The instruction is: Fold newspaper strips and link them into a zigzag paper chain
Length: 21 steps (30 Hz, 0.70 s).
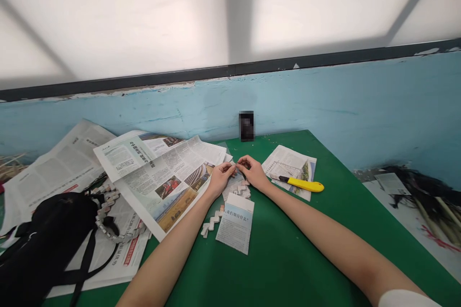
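My left hand [222,175] and my right hand [251,171] meet over the green table, fingertips pinched together on what looks like a small piece of paper, mostly hidden by the fingers. Just below them lie folded newspaper pieces [242,189]. A zigzag chain of folded paper [213,220] rests beside my left forearm, partly under a cut newspaper rectangle [236,223]. To the right of my right hand, a yellow-handled utility knife [305,184] lies across a stack of cut newspaper [284,160].
Open newspaper sheets [173,172] cover the table's left side. On them sit a black bag [54,235] with straps and a longer folded-paper chain [108,216]. A pixelated dark object [247,126] stands against the blue wall [306,100]. The green table's [334,211] right edge borders clutter on the floor.
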Tool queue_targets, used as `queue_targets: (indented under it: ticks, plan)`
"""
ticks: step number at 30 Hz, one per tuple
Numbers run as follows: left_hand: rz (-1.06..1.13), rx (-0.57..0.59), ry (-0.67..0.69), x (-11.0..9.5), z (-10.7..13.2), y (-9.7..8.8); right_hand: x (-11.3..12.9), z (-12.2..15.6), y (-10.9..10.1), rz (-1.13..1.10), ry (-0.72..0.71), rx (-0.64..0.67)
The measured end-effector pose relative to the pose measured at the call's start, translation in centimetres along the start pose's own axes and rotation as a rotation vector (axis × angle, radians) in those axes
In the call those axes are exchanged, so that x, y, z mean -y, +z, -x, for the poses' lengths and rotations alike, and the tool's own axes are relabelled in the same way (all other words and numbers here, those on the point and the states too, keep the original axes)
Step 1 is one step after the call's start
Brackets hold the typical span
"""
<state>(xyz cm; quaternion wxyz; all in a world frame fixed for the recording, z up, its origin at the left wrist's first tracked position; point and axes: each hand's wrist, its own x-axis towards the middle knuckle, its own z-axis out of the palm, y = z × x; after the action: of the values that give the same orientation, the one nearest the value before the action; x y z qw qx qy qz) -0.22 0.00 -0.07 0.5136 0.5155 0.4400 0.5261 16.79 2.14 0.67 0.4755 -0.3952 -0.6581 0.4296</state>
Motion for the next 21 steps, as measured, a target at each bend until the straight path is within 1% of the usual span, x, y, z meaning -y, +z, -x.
queue_targets:
  ticks: [6, 10, 15, 21]
  plan:
    - [-0.006, -0.001, -0.005, -0.22, 0.01, 0.04, 0.4, 0.19, -0.06, 0.04, -0.009, 0.055]
    - [0.012, -0.007, -0.019, 0.07, -0.08, -0.01, 0.27, 0.14, -0.03, 0.051, 0.001, 0.061]
    - [0.089, -0.018, -0.034, 0.5, -0.19, 0.01, -0.22, 0.01, -0.03, 0.052, 0.004, 0.076]
    - [0.105, -0.015, -0.034, 0.1, -0.04, 0.27, -0.17, 0.07, 0.08, 0.058, -0.012, 0.081]
